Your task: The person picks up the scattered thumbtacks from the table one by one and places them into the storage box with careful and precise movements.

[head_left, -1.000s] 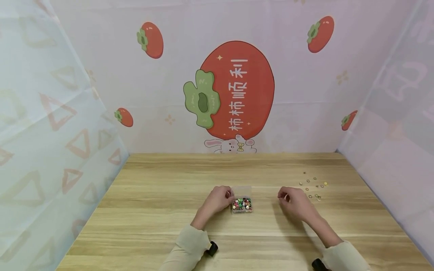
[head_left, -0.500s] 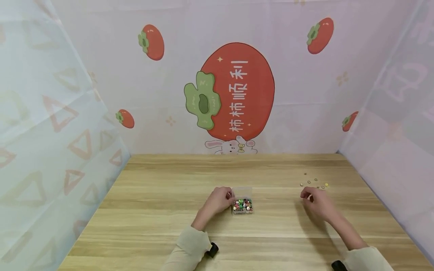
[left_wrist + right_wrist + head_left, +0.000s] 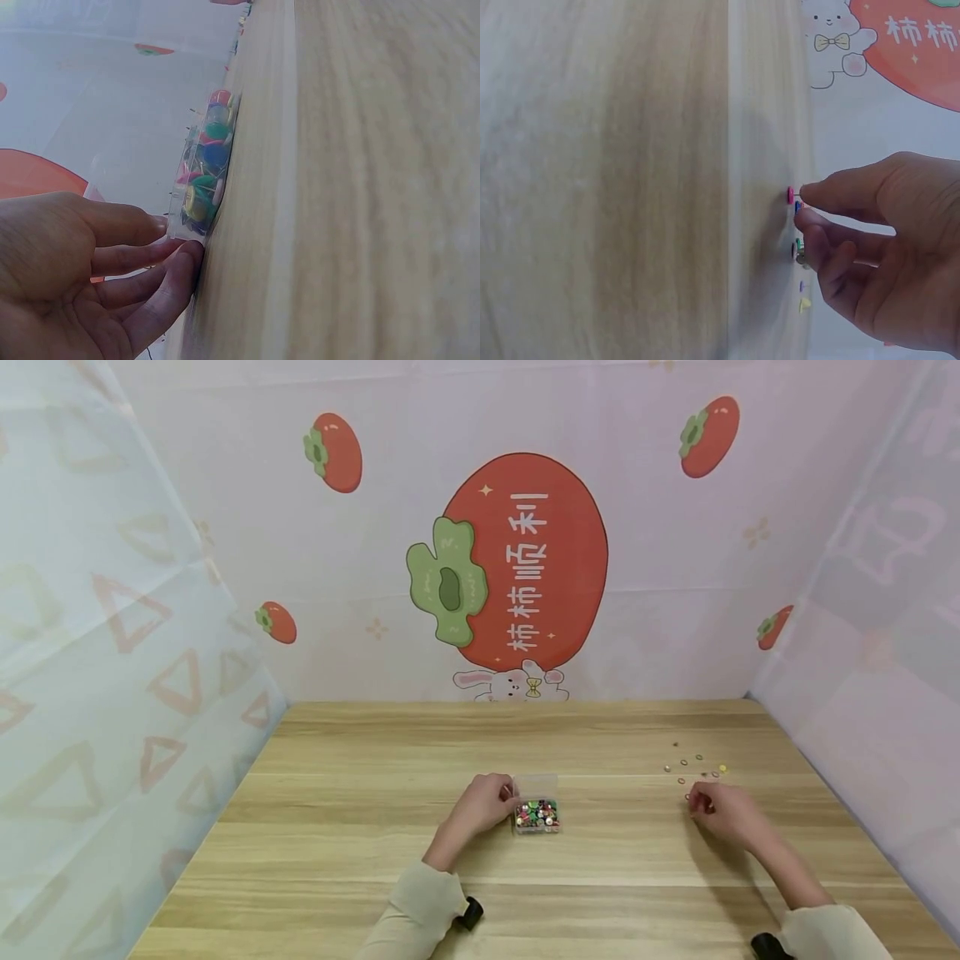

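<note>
While the big persimmon backdrop (image 3: pixel 525 560) loomed behind everything, the wooden desk (image 3: pixel 360 827) carried the whole scene, pale planks running side to side. Over on the person's left, the left hand (image 3: pixel 480 806) rested on the desk right against the clear plastic box of push pins (image 3: pixel 537 814), which sat near the middle of the desk. From the left wrist view, the fingers (image 3: pixel 161 262) were only gently bent, their tips touching the box's near wall and bottom corner, pressing rather than wrapping round it; the box was packed with pins in blue, green, yellow and pink.

Well apart to the right, the right hand (image 3: pixel 723 810) was down at the near edge of the scattered push pins (image 3: pixel 697 764), a loose spread of tiny coloured heads lying flat on the desk. In the right wrist view, thumb and forefinger were pinched together on the shaft of a pink push pin (image 3: pixel 790 196), its head sitting at the desk surface, while the other fingers (image 3: pixel 817 247) curled beneath. A blue, a green and a yellow pin lay just beside those fingertips.
</note>
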Action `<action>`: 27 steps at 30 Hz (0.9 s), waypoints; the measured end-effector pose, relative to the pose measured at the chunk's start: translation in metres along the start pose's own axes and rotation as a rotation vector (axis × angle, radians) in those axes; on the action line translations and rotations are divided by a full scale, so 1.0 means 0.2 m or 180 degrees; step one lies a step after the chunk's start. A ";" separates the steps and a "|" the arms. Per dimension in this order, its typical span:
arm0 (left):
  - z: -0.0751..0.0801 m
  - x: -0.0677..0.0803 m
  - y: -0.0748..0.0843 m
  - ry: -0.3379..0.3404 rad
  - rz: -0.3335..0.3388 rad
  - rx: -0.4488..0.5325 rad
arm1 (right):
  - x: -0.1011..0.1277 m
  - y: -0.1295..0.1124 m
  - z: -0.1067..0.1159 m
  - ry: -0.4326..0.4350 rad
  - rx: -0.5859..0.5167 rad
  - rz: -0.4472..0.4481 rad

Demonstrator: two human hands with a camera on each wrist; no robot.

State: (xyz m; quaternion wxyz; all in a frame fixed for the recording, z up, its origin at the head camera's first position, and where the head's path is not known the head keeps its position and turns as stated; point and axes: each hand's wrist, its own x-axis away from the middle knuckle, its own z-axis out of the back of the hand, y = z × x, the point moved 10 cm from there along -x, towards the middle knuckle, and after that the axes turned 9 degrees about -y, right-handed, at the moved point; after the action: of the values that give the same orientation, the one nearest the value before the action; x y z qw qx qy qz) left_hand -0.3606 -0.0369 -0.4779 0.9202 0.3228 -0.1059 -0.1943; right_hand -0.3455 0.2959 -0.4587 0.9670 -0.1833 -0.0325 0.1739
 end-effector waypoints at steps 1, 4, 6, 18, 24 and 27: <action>0.00 0.00 0.00 -0.0003 0.0002 -0.0009 | 0.00 0.00 0.00 -0.0026 0.0030 -0.0003; -0.01 0.00 0.01 -0.0010 -0.0003 -0.0030 | 0.00 0.00 -0.01 -0.0029 0.0075 0.0019; -0.01 0.00 0.01 -0.0008 -0.0009 -0.0032 | 0.00 0.00 -0.01 0.0019 0.0098 0.0058; -0.01 0.00 0.00 -0.0006 0.0028 -0.0006 | -0.02 -0.01 -0.02 0.0071 0.0194 0.0052; 0.00 0.00 0.00 0.0007 -0.0002 -0.0006 | -0.04 -0.05 -0.01 0.0080 0.0175 0.0053; 0.01 0.00 0.01 0.0011 -0.0027 0.0002 | -0.04 -0.08 0.00 0.0088 0.0152 0.0079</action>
State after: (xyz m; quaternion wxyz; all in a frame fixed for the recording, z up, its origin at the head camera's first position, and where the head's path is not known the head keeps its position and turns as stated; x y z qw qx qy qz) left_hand -0.3600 -0.0369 -0.4762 0.9195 0.3238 -0.1030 -0.1976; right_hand -0.3485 0.2791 -0.4524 0.9693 -0.1629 -0.0126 0.1840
